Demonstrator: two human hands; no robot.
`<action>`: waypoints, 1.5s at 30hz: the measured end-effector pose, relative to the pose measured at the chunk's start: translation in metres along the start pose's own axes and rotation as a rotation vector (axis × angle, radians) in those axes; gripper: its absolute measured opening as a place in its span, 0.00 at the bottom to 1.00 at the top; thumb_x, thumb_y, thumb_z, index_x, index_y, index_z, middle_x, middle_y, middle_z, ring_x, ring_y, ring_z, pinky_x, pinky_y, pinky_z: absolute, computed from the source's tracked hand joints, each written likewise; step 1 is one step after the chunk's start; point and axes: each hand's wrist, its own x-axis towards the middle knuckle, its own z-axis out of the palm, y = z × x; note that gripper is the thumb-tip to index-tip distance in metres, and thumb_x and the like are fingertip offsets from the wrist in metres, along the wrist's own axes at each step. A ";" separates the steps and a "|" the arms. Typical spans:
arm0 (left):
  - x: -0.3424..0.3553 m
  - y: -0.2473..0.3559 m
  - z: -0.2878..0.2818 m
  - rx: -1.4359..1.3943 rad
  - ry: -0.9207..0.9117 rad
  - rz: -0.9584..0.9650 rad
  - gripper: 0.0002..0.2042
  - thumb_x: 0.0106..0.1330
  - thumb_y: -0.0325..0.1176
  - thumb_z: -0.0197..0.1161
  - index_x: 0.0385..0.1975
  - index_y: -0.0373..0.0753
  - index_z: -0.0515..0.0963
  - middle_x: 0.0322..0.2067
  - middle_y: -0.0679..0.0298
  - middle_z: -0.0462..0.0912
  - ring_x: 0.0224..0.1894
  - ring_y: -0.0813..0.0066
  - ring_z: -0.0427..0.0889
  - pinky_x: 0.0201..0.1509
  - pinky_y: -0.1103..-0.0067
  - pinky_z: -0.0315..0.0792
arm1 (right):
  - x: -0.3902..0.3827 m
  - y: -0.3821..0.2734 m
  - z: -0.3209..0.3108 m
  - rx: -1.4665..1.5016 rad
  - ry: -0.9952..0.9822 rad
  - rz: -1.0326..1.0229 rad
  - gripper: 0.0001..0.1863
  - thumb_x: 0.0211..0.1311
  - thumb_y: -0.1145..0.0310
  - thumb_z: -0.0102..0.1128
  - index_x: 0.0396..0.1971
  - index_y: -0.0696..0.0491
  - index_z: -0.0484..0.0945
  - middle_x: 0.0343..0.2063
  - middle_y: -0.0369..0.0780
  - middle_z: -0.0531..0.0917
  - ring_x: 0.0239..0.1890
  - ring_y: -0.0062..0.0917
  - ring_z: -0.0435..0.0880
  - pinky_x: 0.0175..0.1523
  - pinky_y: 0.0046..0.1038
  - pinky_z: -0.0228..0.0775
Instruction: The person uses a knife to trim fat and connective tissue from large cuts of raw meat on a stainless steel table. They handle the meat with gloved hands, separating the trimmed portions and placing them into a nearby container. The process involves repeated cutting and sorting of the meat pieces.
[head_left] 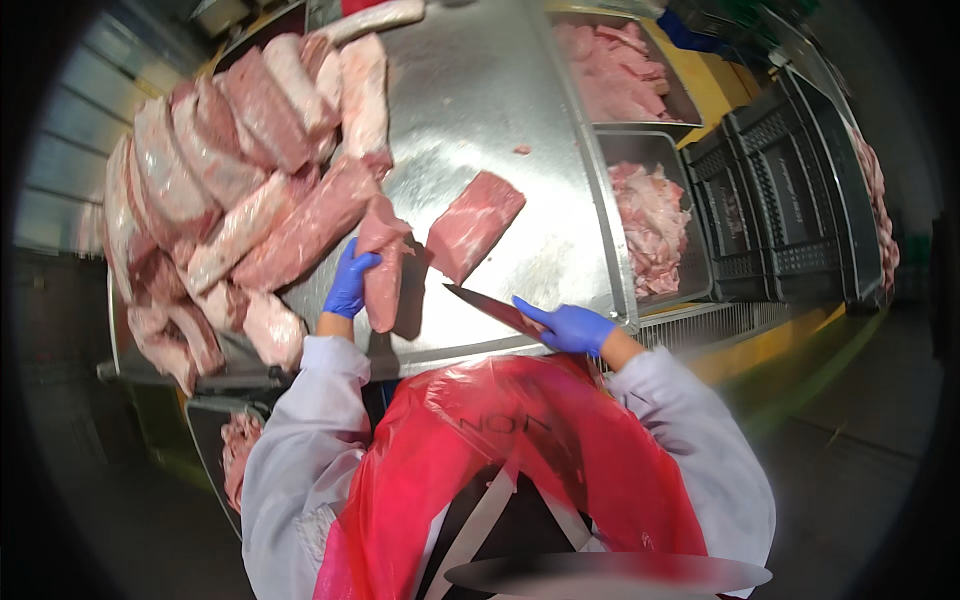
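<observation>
"Red apron (610,450) across your front. What's left and far of it?"

"Piled meat (265,120), then my left hand (350,280), closed around the meat strip (382,290) at its right, probably to steady it."

"And right of that?"

"Loose meat block (478,225), between my hands, farther off. Then the knife (490,307), clamped in my right hand (572,328), tip leftward, seemingly clear of my other hand."

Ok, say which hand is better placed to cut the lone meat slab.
Probably the right hand: it holds the knife, whose tip lies near the meat slab, while the left hand holds another meat piece.
</observation>
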 end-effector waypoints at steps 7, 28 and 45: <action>0.141 0.175 0.226 0.340 0.024 0.483 0.31 0.67 0.48 0.67 0.60 0.31 0.68 0.52 0.53 0.76 0.53 0.60 0.75 0.59 0.70 0.69 | -0.096 0.062 -0.028 0.348 0.415 0.242 0.47 0.63 0.65 0.59 0.78 0.37 0.41 0.26 0.57 0.82 0.28 0.47 0.83 0.40 0.42 0.72; 0.222 0.079 0.248 -0.119 -0.222 0.227 0.43 0.64 0.52 0.69 0.74 0.44 0.55 0.71 0.49 0.58 0.71 0.55 0.63 0.74 0.63 0.61 | -0.114 0.165 0.029 0.770 0.490 0.332 0.49 0.61 0.82 0.55 0.78 0.37 0.43 0.41 0.40 0.84 0.27 0.19 0.78 0.32 0.24 0.73; 0.109 0.034 -0.043 1.751 0.167 -0.046 0.57 0.31 0.47 0.79 0.67 0.30 0.59 0.52 0.41 0.76 0.55 0.44 0.77 0.61 0.56 0.71 | -0.099 0.088 -0.001 1.161 0.663 0.438 0.45 0.68 0.81 0.50 0.78 0.37 0.42 0.22 0.32 0.71 0.15 0.14 0.66 0.19 0.19 0.63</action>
